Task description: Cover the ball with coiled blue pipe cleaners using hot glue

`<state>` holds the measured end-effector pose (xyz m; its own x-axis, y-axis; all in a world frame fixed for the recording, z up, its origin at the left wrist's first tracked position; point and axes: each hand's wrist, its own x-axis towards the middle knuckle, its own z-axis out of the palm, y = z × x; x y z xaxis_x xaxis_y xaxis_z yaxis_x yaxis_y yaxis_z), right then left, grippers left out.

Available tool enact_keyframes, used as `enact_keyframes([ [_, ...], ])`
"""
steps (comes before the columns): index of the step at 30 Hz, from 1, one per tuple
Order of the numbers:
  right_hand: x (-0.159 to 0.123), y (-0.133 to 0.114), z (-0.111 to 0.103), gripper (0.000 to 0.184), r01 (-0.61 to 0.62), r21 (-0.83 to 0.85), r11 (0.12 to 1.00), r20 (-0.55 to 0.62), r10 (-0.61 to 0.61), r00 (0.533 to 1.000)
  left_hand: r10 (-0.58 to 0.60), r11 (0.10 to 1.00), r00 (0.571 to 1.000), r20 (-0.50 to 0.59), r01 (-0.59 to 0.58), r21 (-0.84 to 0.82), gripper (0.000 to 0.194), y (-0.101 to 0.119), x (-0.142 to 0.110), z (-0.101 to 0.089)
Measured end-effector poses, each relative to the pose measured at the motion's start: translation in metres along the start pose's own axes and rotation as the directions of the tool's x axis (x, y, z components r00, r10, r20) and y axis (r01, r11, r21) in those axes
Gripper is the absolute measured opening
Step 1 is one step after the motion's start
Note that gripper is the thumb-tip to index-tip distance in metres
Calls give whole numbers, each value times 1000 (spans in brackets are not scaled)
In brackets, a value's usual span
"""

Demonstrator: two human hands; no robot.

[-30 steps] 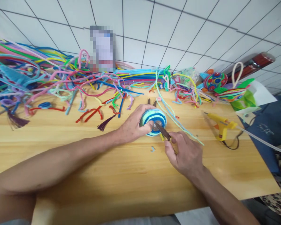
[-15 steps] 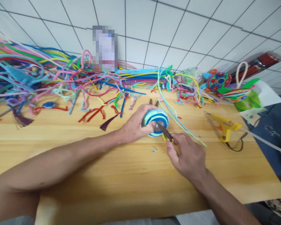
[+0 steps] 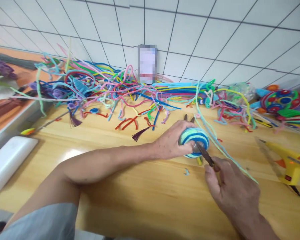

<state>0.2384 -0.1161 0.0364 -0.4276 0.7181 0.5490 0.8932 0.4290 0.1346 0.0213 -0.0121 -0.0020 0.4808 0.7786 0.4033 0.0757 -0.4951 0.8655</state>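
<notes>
My left hand (image 3: pixel 173 140) is wrapped around the side of a round ball (image 3: pixel 190 133) covered in rings of blue and pale green pipe cleaner. A clear, shiny patch (image 3: pixel 195 146) shows in the middle of the rings, with my left thumb beside it. My right hand (image 3: pixel 231 181) is closed on a dark pointed tool (image 3: pixel 206 155), whose tip is at that clear patch. Its handle is hidden in my fingers, and its exact kind cannot be made out. Pale green and light blue pipe cleaners (image 3: pixel 226 151) lie to the ball's right.
A heap of coloured pipe cleaners (image 3: pixel 94 86) runs along the tiled wall. At the right is a yellow glue gun (image 3: pixel 288 163), with a decorated turtle-like piece (image 3: pixel 281 100) behind it. Dark prongs (image 3: pixel 189 118) stick out behind the ball. A white box-like object (image 3: pixel 12 163) lies left.
The view has swung left, so everything sits further right and more of the left side shows. Both hands keep their hold, with the tool's tip still at the ball's clear patch.
</notes>
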Motion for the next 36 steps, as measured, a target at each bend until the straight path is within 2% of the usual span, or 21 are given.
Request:
enact_keyframes([
  [13,-1,0,-1,25,14,21,1000,-11,-13,1000,19,1000,1000,-5,-19,-11,47,2,0,0],
  [26,1,-1,-3,19,7,19,1000,0,-7,1000,-18,1000,1000,10,18,-20,45,4,0,-1],
  [36,1,-5,-8,17,-33,26,999,66,31,997,-6,1000,1000,-2,6,8,44,7,-2,-1],
])
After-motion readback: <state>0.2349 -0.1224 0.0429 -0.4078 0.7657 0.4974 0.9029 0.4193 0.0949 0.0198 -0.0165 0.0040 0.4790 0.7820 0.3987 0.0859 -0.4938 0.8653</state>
